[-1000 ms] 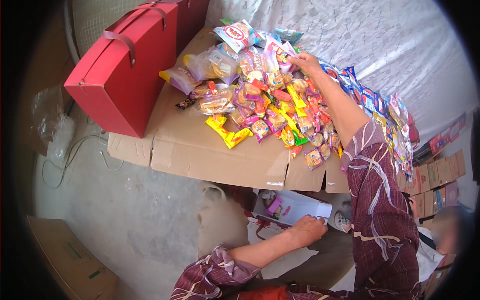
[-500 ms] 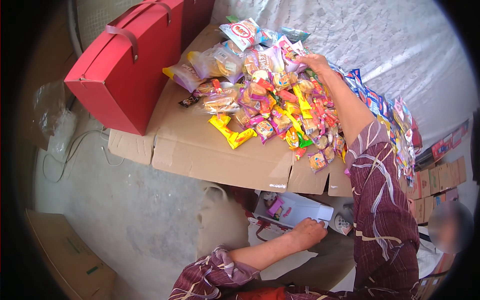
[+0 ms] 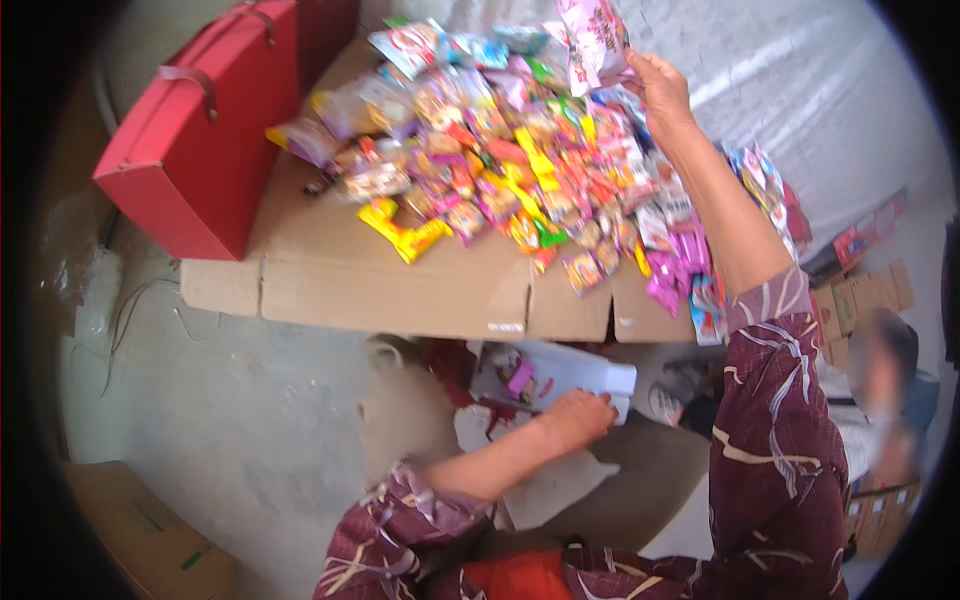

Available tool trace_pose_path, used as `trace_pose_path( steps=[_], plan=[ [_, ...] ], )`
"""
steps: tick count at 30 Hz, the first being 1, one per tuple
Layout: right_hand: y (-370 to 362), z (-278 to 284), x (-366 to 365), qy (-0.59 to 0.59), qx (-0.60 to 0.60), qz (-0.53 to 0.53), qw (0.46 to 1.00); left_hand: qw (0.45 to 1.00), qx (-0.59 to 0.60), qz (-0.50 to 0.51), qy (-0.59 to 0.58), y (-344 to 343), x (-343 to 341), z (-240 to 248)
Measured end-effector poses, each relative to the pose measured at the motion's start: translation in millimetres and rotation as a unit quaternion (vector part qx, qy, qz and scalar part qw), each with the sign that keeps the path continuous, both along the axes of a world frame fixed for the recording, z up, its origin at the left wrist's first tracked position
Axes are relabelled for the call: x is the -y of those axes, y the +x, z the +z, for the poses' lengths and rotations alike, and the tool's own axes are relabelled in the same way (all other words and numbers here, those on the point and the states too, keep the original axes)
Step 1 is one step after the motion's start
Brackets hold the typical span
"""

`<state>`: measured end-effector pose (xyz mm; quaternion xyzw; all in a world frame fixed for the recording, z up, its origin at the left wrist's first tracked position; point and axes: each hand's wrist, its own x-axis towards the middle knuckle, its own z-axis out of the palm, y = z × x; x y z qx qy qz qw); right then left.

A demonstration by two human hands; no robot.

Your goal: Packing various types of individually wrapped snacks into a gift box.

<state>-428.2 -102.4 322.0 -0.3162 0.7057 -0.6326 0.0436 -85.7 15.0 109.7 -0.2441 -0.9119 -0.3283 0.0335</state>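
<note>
My right hand point(image 3: 662, 98) is raised over the far side of the snack pile, pinching a pink printed snack packet point(image 3: 592, 45) by its lower edge. Below the table edge, my left hand point(image 3: 580, 418) is closed on the near rim of an open white box point(image 3: 610, 377). A few small wrapped sweets point(image 3: 521, 378) lie inside that box, toward its left end. Spread over the cardboard is a heap of wrapped snacks point(image 3: 480, 170), with yellow packets point(image 3: 405, 232) at its near left and purple packets point(image 3: 682, 268) at the right.
A red gift box point(image 3: 205, 140) with a strap handle stands at the left of the cardboard sheet point(image 3: 390, 295). White patterned sheeting point(image 3: 780, 70) lies behind the heap. Another person point(image 3: 885, 380) is at the right, near stacked cartons point(image 3: 865, 300). A brown carton point(image 3: 150, 530) sits at lower left.
My right hand has lifted the pink packet up from the pile. My left hand still grips the box rim. The whole view has shifted, uncovering purple packets at the right.
</note>
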Motion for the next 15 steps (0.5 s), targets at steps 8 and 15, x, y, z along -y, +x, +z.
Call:
trace_pose_path(
  steps=[8, 15],
  plan=[
    [167.9, -40.1, -192.8, 0.124, 0.147, 0.096, 0.977, 0.998, -0.008, -0.047, 0.035, 6.8, -5.5, 4.2],
    [226.5, -115.7, -297.9, 0.246, 0.370, 0.112, 0.889, 0.995, -0.072, -0.028, 0.068, 17.8, -31.9, -21.9]
  ],
)
